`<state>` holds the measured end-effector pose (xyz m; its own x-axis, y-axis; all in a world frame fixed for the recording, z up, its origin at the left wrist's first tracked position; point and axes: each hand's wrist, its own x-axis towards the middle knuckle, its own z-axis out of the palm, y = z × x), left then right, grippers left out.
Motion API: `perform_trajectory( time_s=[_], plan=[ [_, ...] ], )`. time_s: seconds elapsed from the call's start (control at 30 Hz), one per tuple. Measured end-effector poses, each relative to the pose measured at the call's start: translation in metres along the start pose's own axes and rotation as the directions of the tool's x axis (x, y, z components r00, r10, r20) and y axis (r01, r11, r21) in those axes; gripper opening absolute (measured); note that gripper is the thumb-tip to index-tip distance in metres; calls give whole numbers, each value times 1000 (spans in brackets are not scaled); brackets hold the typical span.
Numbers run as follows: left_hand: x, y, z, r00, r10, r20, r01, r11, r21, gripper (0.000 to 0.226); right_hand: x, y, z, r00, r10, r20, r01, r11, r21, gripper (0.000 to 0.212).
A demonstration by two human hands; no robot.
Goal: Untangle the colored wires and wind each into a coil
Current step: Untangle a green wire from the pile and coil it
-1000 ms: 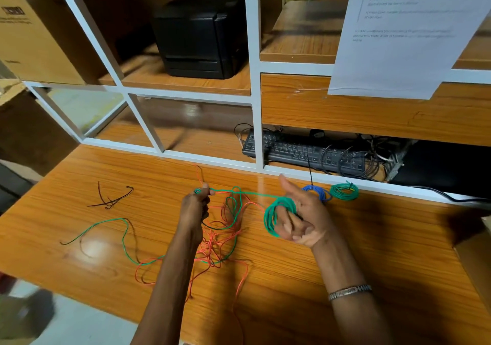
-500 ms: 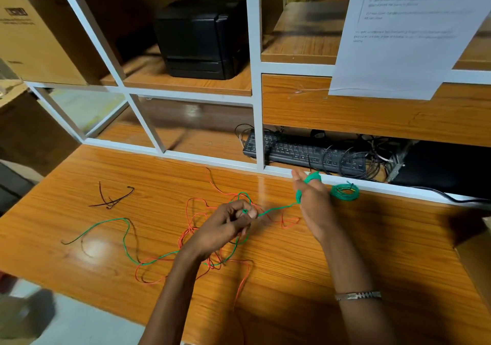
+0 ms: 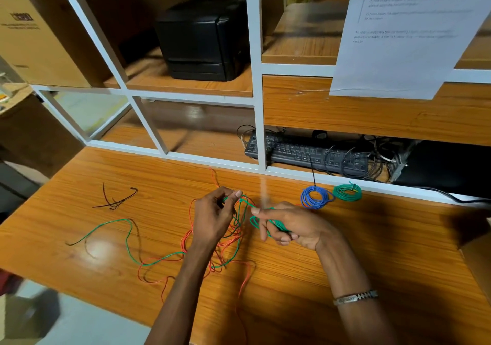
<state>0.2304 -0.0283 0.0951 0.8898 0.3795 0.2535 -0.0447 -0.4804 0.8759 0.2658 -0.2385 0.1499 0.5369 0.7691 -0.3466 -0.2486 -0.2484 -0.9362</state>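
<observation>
**A:** From the head view, why are the hands set like that?

**B:** The right hand (image 3: 289, 227) has loops of the thin green plastic-coated wire (image 3: 276, 225) wound round its curled fingers, so I'd judge it serves as the spool. The left hand (image 3: 215, 217) pinches the same green strand just beside it, likely to feed it under light tension and lift it clear of the thin orange wire (image 3: 228, 243), which lies tangled with it on the wooden counter (image 3: 372, 238) under the left wrist.

**A:** And the finished ones?

**B:** Parked near the back edge, well apart from the tangle, probably so they cannot snag again: one small blue wire coil (image 3: 316, 198) and one small green wire coil (image 3: 347, 192), just beside each other.

**A:** The count, then?

**B:** Two finished coils, one coil in progress, one loose orange wire. A small bundle of dark thin wire pieces (image 3: 117, 201) lies at far left; I cannot tell how many.
</observation>
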Motion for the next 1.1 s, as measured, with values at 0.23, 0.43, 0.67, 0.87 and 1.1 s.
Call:
perform_trajectory(
  time_s=[0.23,0.43,0.67,0.87,1.1],
  plan=[
    [4,-2,2,990,-70,-122,60,995,-84,36,-10,-9,-2,980,-180,89,185,981,-54,68],
    [-3,12,1,990,5,140,14,991,-133,32,-1,-8,-17,915,-349,-200,369,527,766,33],
    [-21,13,19,921,-20,389,66,992,-105,18,15,-18,-30,794,-257,-551,601,197,774,48],
    [-17,21,14,934,-44,354,127,968,-216,20,36,-6,-21,647,-114,-754,510,799,318,52],
    [-1,42,6,975,-127,184,200,864,-462,27,37,8,-11,955,3,-298,-52,987,-154,26]
  ],
)
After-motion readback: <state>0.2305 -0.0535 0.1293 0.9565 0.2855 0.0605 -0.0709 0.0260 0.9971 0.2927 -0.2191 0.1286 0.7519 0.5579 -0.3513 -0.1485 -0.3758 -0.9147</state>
